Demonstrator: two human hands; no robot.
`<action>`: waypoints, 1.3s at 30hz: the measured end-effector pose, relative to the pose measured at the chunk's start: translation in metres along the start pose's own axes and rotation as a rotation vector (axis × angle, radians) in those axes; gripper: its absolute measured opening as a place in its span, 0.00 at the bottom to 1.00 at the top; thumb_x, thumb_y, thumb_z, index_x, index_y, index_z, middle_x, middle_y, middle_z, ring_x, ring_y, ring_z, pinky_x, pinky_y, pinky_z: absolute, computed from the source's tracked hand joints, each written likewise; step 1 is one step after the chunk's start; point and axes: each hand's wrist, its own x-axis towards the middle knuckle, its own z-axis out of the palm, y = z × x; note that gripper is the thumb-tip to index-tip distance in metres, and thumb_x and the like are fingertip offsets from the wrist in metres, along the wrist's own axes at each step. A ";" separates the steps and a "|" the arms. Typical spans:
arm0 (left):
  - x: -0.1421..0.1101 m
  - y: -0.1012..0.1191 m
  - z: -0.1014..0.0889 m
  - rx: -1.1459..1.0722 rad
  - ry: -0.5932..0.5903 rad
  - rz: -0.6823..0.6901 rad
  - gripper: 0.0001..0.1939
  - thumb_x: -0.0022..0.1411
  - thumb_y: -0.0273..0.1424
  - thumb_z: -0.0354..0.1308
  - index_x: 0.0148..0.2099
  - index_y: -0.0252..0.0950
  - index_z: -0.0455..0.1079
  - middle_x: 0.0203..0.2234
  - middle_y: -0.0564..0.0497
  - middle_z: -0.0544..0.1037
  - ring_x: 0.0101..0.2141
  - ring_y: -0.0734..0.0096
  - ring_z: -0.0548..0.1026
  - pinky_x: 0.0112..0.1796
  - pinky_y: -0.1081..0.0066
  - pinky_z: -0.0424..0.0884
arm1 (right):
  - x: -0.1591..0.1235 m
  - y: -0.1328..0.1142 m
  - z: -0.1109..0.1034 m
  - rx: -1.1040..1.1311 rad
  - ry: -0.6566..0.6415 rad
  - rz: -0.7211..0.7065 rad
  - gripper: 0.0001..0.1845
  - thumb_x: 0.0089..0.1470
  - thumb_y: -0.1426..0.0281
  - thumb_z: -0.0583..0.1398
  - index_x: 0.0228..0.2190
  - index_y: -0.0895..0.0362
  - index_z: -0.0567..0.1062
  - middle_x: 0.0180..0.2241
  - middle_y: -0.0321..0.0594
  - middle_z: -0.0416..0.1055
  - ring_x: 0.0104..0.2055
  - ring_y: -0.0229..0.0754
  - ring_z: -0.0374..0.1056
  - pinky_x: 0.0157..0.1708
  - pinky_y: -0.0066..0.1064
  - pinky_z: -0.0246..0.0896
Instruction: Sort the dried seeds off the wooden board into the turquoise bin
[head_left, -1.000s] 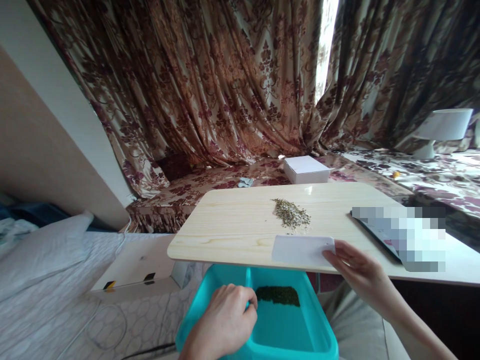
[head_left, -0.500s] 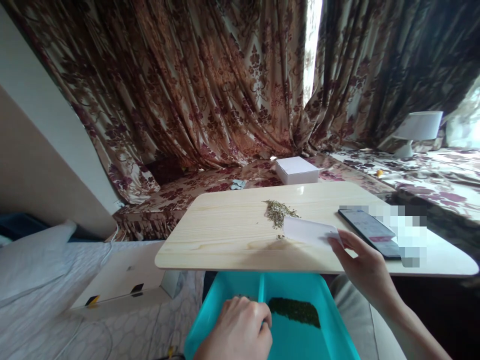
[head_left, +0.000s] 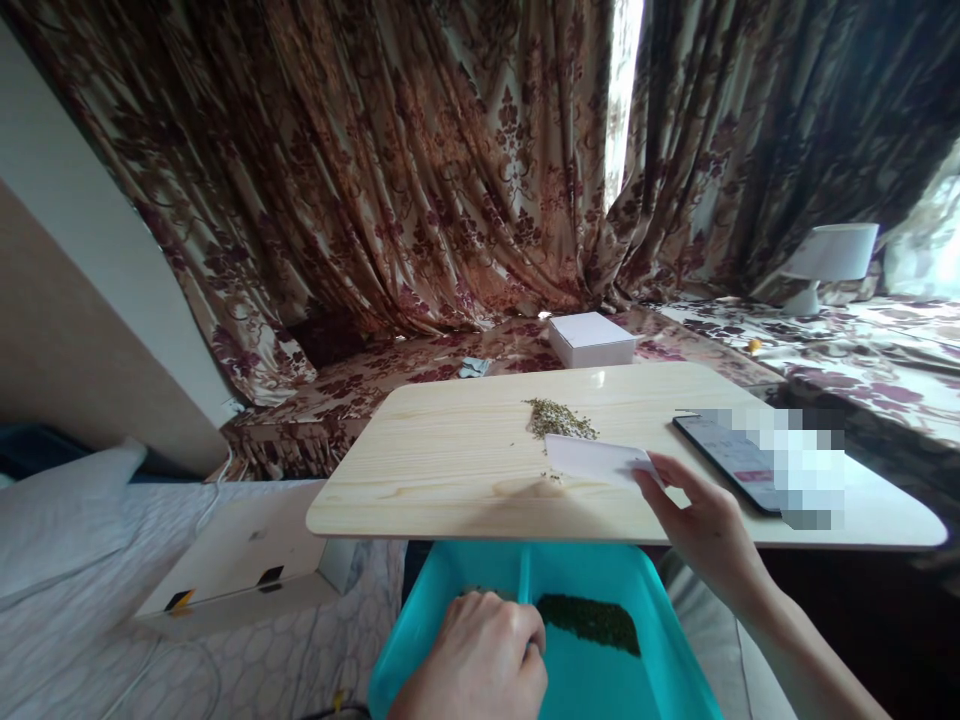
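Note:
My right hand (head_left: 701, 520) pinches the near end of a thin white card (head_left: 596, 460), slanted over the wooden board. The card's far end touches the near side of a loose pile of small greenish-brown dried bits (head_left: 559, 419). A few stray bits lie just in front of it. My left hand (head_left: 480, 655) is curled closed over the left part of a turquoise divided tray (head_left: 675, 640), close to its divider. Whatever its fingers hold is hidden beneath the hand. Dark green granular stuff (head_left: 592, 622) lies in the tray's right compartment.
On the right of the wooden board (head_left: 420, 450) lies a phone (head_left: 727, 460), beside a blurred patch. A white box (head_left: 591, 340) stands behind the board. A flat carton (head_left: 240, 560) rests on the bed at left. Far right is a lamp (head_left: 832, 255).
My right hand has moved left with the card, bringing its far end along the near edge of the pile. My left hand stays nearly in place over the tray.

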 end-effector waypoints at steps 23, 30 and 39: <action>-0.001 0.000 -0.001 -0.009 0.024 0.006 0.18 0.59 0.28 0.45 0.42 0.42 0.76 0.40 0.47 0.78 0.44 0.55 0.72 0.47 0.60 0.65 | -0.004 0.000 -0.002 -0.013 -0.058 0.000 0.13 0.55 0.60 0.57 0.35 0.54 0.77 0.28 0.39 0.78 0.29 0.43 0.73 0.25 0.29 0.67; -0.002 -0.003 0.000 -0.010 0.030 0.004 0.18 0.60 0.28 0.45 0.42 0.42 0.76 0.39 0.47 0.78 0.44 0.56 0.72 0.47 0.60 0.65 | -0.004 -0.007 -0.007 0.017 -0.055 0.029 0.15 0.55 0.58 0.57 0.35 0.54 0.78 0.28 0.40 0.78 0.28 0.43 0.73 0.26 0.29 0.69; -0.001 -0.004 0.000 -0.026 0.044 0.008 0.17 0.60 0.29 0.45 0.42 0.42 0.76 0.39 0.48 0.77 0.44 0.56 0.72 0.47 0.61 0.65 | -0.006 -0.007 -0.014 0.011 -0.042 0.011 0.14 0.54 0.58 0.57 0.33 0.53 0.76 0.28 0.41 0.78 0.29 0.44 0.73 0.26 0.31 0.69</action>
